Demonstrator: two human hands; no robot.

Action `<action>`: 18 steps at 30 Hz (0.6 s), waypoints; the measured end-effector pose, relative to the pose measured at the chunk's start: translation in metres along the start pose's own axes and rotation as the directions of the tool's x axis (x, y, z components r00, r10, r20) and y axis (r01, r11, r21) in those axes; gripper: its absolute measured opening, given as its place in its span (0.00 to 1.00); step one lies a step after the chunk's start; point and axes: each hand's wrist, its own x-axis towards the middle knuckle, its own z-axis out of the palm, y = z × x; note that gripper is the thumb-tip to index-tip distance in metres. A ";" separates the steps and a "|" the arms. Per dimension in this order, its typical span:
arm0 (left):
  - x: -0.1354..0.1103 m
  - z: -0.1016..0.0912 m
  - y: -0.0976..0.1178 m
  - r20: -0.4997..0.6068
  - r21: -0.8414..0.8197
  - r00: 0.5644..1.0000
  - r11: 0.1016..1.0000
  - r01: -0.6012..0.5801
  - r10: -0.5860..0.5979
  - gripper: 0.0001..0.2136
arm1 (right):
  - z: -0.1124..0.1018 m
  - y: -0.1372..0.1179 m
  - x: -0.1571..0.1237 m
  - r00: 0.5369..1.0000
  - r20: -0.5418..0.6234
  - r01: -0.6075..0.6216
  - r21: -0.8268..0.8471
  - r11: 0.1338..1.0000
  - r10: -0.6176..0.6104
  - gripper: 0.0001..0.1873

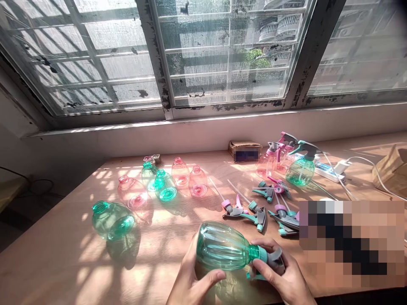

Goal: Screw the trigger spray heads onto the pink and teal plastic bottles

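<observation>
A clear green spray bottle (222, 248) lies on its side between my hands, its neck pointing right. Around its base end, my left hand (193, 275) is closed, with the thumb along the near side. My right hand (282, 269) grips the grey and teal trigger sprayer (269, 256), whose collar sits at the bottle's neck. How far the collar is screwed on, I cannot tell. Just beyond the bottle lie loose trigger sprayers (254, 214) with thin tubes, in grey with pink or teal parts.
Several green and pink bottles without sprayers (167, 186) stand or lean at the left. Bottles with sprayers (300, 169) stand at the back right, by a power strip (329, 169) with cables. A small cardboard box (244, 146) is near the wall. A paper bag (392, 169) sits far right.
</observation>
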 end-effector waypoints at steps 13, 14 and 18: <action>0.001 0.001 0.002 0.004 -0.048 1.000 0.999 -0.008 0.008 0.39 | 0.006 -0.005 -0.002 0.999 -0.031 0.029 0.032 0.999 -0.028 0.24; 0.001 0.000 0.000 0.012 -0.042 1.000 0.999 -0.011 0.011 0.38 | 0.006 -0.005 -0.002 0.999 -0.031 0.024 0.028 0.999 -0.023 0.24; 0.003 -0.001 -0.002 0.006 -0.020 0.999 0.999 -0.038 0.038 0.37 | 0.005 -0.005 -0.002 0.999 -0.041 0.019 0.025 1.000 -0.018 0.24</action>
